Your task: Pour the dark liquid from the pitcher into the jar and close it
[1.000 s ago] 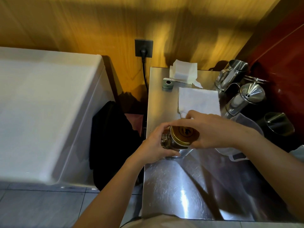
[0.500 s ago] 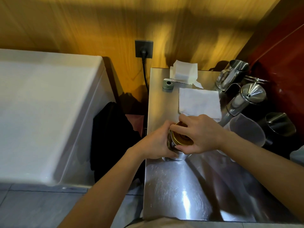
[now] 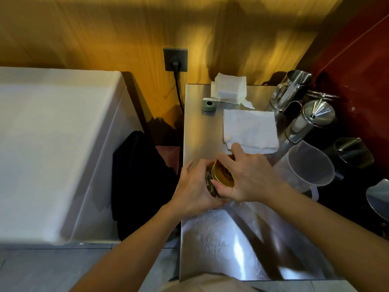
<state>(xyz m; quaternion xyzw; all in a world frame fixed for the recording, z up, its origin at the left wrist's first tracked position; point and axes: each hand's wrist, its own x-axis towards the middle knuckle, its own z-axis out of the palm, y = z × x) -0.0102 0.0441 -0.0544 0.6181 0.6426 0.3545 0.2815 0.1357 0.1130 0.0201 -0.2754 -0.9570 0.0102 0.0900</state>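
At centre frame on the steel counter (image 3: 231, 249), the left hand (image 3: 193, 188) wraps the jar (image 3: 210, 186) in a firm grip while the right hand (image 3: 250, 178) pinches the gold lid (image 3: 223, 174). The clear pitcher (image 3: 309, 167) stands emptied at right. Closing looks underway; next probably calls for twisting until snug.

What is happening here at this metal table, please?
A person is closing a glass jar on the steel table. The left hand grips the jar's side, while the right hand holds the gold lid on top of it, apparently twisting it. The clear plastic pitcher stands to the right and looks empty, so the pouring seems done. A white cloth lies just behind the hands.
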